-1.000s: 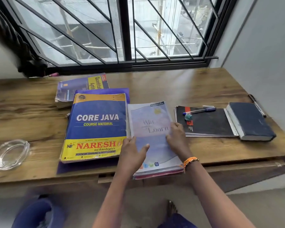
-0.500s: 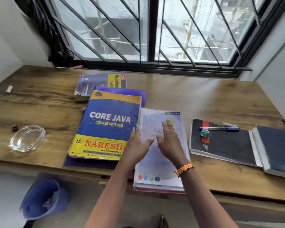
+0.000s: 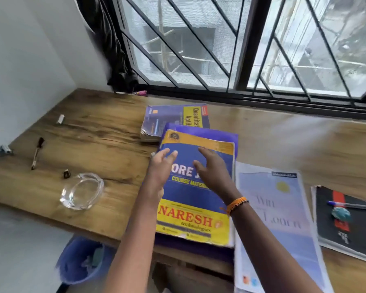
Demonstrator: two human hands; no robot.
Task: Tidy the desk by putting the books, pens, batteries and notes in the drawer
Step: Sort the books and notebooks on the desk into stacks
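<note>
A blue and yellow Core Java book [image 3: 195,210] lies on a purple folder [image 3: 234,138] at the desk's middle. My left hand [image 3: 162,168] hovers at its left edge, fingers straight. My right hand [image 3: 212,168], with an orange wristband, is spread over the cover; I cannot tell if it touches. A pale notebook stack [image 3: 277,218] lies right of it, overhanging the front edge. A black notebook [image 3: 351,231] at far right carries a blue pen [image 3: 353,206]. Another blue book [image 3: 173,121] sits behind. A black pen [image 3: 36,153] and small batteries [image 3: 60,119] lie at left.
A glass ashtray [image 3: 81,191] stands near the front left of the wooden desk [image 3: 106,132]. A small dark object [image 3: 66,174] lies beside it. A blue bin [image 3: 82,261] stands on the floor below. Window bars [image 3: 199,60] and a dark curtain [image 3: 116,49] close the back.
Both hands left the pale notebook stack and moved left over the Core Java book. The view swung left, bringing the pen and batteries at the desk's left end into sight.
</note>
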